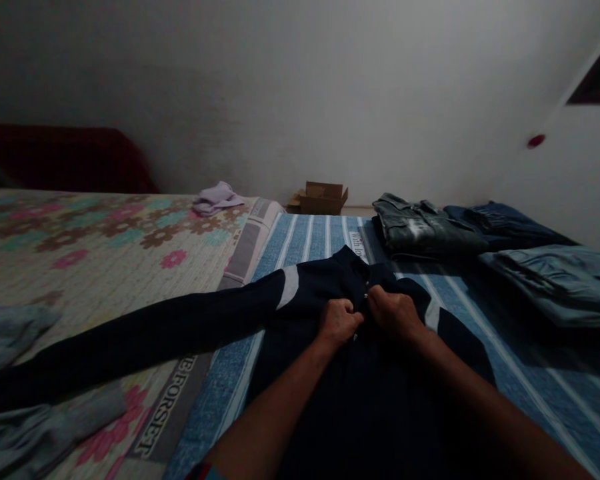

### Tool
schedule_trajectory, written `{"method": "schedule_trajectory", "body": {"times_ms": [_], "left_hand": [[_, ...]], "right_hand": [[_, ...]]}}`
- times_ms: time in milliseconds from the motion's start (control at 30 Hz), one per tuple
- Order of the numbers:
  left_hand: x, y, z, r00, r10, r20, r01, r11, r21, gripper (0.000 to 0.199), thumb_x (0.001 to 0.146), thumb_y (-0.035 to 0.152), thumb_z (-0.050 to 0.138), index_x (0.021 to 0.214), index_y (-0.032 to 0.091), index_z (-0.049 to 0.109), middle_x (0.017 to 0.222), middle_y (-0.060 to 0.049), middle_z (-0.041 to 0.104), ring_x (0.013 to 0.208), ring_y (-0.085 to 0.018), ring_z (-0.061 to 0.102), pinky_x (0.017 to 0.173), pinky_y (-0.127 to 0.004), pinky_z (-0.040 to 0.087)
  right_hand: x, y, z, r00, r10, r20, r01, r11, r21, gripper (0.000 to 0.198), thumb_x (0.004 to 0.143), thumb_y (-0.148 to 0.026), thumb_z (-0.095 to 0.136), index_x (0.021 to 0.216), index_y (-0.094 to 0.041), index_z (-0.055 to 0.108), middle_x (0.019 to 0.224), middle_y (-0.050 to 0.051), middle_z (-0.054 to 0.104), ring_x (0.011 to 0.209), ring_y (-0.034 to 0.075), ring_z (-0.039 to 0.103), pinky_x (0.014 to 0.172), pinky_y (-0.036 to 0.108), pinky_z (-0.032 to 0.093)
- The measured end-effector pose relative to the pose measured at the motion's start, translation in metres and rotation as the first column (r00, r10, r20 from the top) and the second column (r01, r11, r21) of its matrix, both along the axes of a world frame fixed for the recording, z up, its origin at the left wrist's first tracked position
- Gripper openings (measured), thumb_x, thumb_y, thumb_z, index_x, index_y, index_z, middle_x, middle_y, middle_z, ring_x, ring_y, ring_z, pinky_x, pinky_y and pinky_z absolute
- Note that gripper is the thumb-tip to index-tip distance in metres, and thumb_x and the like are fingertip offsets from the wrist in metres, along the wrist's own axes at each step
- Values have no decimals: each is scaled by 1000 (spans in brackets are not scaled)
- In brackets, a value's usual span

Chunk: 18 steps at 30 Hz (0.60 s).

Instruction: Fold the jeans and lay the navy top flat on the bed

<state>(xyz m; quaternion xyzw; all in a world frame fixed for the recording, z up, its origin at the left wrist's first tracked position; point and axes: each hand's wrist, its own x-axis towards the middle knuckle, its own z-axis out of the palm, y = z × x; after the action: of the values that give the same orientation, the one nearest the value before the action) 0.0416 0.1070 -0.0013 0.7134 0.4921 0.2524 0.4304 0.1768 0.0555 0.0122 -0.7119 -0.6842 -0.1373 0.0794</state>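
A dark navy jacket (305,347) with white shoulder patches lies spread on the bed, collar away from me and one sleeve stretched out to the left. My left hand (339,323) is closed on the jacket's front, a little below the collar. Just to the right and slightly farther up, my right hand (393,307) pinches the front edge near the collar. Small shiny spots, perhaps buttons or snaps, show beside both hands. The lower part of the jacket is dark and partly hidden by my forearms.
Folded garments lie at the right: a grey-green one (425,223), dark jeans (510,223) and light blue jeans (560,277). A cardboard box (324,198) stands by the wall. A lilac cloth (216,199) lies on the flowered sheet (105,267). Grey clothing (55,427) is at lower left.
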Motion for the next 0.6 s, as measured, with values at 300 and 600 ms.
{"method": "schedule_trajectory", "body": {"times_ms": [300, 600], "left_hand": [[0, -4, 3, 999, 48, -25, -46, 993, 105, 31, 62, 29, 65, 47, 19, 40, 45, 8, 36, 47, -8, 36, 48, -22, 23], [1, 1, -8, 1000, 30, -4, -30, 995, 99, 28, 62, 19, 63, 46, 18, 40, 46, 8, 37, 48, -7, 37, 47, -21, 22]], "right_hand": [[-1, -4, -5, 999, 35, -29, -34, 999, 39, 23, 88, -20, 36, 78, -16, 56, 64, 5, 65, 56, 16, 60, 50, 27, 19], [-7, -4, -3, 999, 23, -38, -24, 999, -27, 18, 85, -16, 39, 80, -15, 56, 64, 6, 65, 57, 17, 60, 50, 27, 20]]}}
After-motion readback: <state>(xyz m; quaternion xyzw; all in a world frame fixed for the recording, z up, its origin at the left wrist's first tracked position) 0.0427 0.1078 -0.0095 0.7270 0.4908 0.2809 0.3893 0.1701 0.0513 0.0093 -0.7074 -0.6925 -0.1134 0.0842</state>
